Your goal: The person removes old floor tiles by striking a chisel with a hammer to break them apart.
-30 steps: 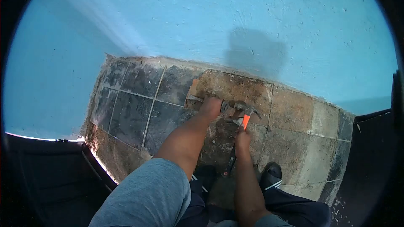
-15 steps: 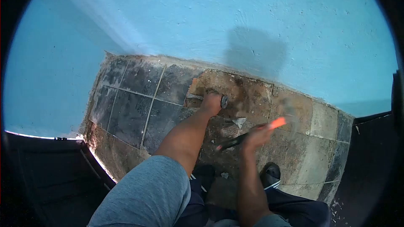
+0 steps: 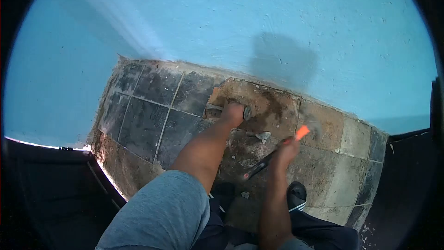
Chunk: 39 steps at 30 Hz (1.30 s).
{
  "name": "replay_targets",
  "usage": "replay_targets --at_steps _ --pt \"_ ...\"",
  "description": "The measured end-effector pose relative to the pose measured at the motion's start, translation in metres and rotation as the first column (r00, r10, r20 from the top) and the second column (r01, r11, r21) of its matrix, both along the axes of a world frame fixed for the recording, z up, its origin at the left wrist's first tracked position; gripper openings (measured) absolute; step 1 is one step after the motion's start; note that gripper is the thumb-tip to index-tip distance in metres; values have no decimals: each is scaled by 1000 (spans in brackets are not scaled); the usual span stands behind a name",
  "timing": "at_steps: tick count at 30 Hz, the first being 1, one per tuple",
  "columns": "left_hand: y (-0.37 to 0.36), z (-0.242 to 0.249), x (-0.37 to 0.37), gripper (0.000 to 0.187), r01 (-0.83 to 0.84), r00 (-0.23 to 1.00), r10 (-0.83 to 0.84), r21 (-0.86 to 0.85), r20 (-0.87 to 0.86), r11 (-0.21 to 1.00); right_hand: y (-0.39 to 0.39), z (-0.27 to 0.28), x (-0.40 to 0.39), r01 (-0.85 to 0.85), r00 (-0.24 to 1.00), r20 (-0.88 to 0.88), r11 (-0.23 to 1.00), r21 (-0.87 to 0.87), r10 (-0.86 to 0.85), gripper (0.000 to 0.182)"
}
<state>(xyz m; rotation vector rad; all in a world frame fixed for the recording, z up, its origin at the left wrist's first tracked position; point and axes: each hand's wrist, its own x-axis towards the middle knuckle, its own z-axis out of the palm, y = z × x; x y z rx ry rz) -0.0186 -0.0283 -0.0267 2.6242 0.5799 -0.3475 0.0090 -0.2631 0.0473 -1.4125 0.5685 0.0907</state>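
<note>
Just past the sandal (image 3: 296,193), the R hand (image 3: 286,150) has its fingers clamped round the hammer (image 3: 262,164), w/ its orange neck and blurred head out to the R. A bit farther, the L hand (image 3: 233,113) is closed tight on the chisel (image 3: 247,112), round end out, blade nr the dark tiles (image 3: 185,127); blue wall (image 3: 208,18) beyond.
</note>
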Motion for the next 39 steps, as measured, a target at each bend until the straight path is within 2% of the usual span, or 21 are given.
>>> replay_targets --at_steps 1,2,4,5,6,7,9,10,12,14,15,17,20,21,24,26,28,29,32,35,39 --pt "0 -4 0 21 18 1000 -18 6 -1 1000 -4 8 12 105 988 111 994 18 -106 40" --pt "1 -6 1 16 38 999 -37 13 -4 999 -11 15 19 134 982 130 990 46 -139 40" --pt "-1 -8 2 18 13 1000 -13 6 -8 1000 -21 23 23 193 965 160 976 97 -206 41" --pt "-1 -8 2 19 2 1000 -2 2 -8 1000 -18 15 15 192 963 190 981 19 -192 44" --pt "-2 -9 0 20 -5 1000 5 2 9 1000 -8 -9 -5 157 974 196 959 -238 -110 45" --pt "-2 -11 -1 20 -9 1000 9 -1 29 1000 5 -34 -29 119 982 184 869 -480 -33 46" --pt "0 -10 -2 21 -6 996 8 -19 84 1000 31 -50 -67 -222 974 -42 899 -377 223 45" --pt "2 -9 -6 22 -7 994 11 -39 113 999 41 -54 -84 -386 922 -143 874 -296 359 45" --pt "3 -2 -6 25 3 994 -1 -18 108 1000 44 -42 -83 -531 835 -251 836 -140 489 44" --pt "2 19 -9 30 37 999 -38 59 18 998 39 2 -71 -510 820 -310 860 -14 482 44" --pt "1 14 -10 33 36 999 -36 30 10 999 33 -13 -63 -489 819 -310 870 66 484 43" --pt "8 4 -3 39 16 1000 -16 -18 16 1000 20 -22 -42 -401 873 -275 914 65 403 42" --pt "7 2 3 46 8 994 -7 12 -113 1000 6 -25 -23 -249 941 -217 966 74 259 41" --pt "7 3 0 47 10 995 -6 36 -102 999 6 -22 -21 -187 961 -195 979 78 199 41" --pt "4 2 -4 48 20 999 -17 69 -45 997 23 -22 -48 -138 977 -161 990 30 141 40" --pt "7 -5 -7 45 28 999 -28 39 23 999 32 -25 -64 -345 901 -241 933 105 360 39" --pt "4 39 -9 39 28 999 -27 35 -29 999 40 -32 -72 -530 769 -293 824 203 567 39" --pt "4 55 -10 36 22 998 -20 36 -54 999 40 -35 -73 -537 767 -304 825 180 565 38" --pt "2 54 -12 29 16 1000 -16 95 0 995 38 -44 -80 -553 758 -336 824 121 559 37" --pt "5 51 -8 26 64 990 -42 165 -137 984 34 -45 -72 -581 753 -327 810 77 571 38" --pt "17 59 -9 25 131 980 -121 58 -156 990 25 -34 -59 -586 745 -329 805 92 580 39"
